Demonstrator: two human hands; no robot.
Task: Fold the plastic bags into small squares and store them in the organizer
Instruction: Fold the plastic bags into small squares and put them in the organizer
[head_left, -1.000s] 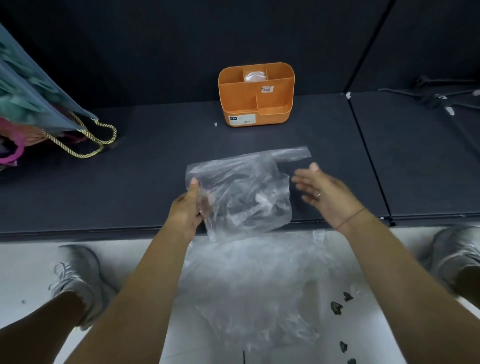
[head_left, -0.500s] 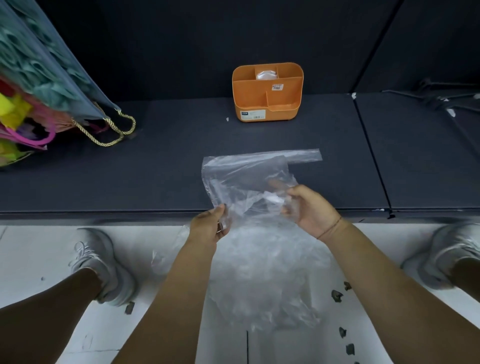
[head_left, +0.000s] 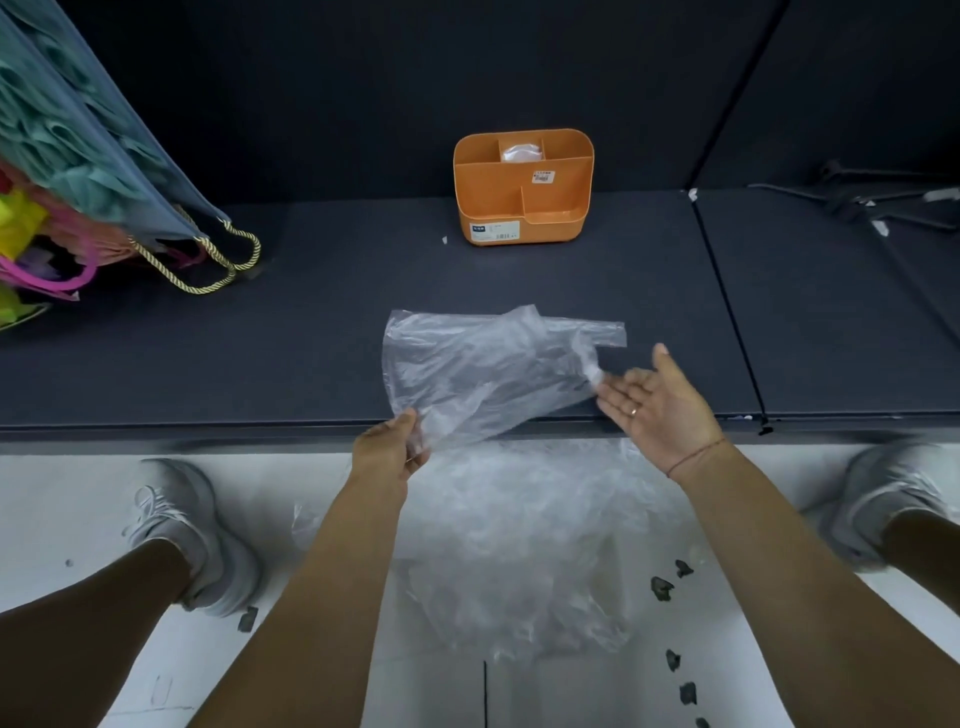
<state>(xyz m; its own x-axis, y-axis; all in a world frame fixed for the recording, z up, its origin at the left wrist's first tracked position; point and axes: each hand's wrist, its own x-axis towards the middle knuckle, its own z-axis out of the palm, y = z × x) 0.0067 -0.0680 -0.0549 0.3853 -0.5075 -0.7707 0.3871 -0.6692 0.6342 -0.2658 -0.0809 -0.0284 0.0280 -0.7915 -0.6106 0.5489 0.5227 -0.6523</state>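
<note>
A dark padded platform (head_left: 311, 338) is used as the work surface, presumably because a clear film shows up well against it and can be pressed flat there. A heap of loose plastic bags (head_left: 519, 545) is kept on the pale floor just below its near edge, within reach of both arms. One plastic bag (head_left: 478, 369) is spread on the platform, overhanging the near edge, with its handles turned to the right, so that it can be smoothed before any fold is made; no fold is seen yet.

The orange organizer (head_left: 522, 187) is set well back, clear of the folding area. The bag's near left corner is pinched between thumb and fingers of the left hand (head_left: 387, 452), apparently to anchor it. The right hand (head_left: 649, 405) is held palm up, fingers straight and slightly apart, at the bag's bunched right end; contact cannot be told. Something pale, probably a folded bag (head_left: 521, 153), lies in the rear middle compartment.
</note>
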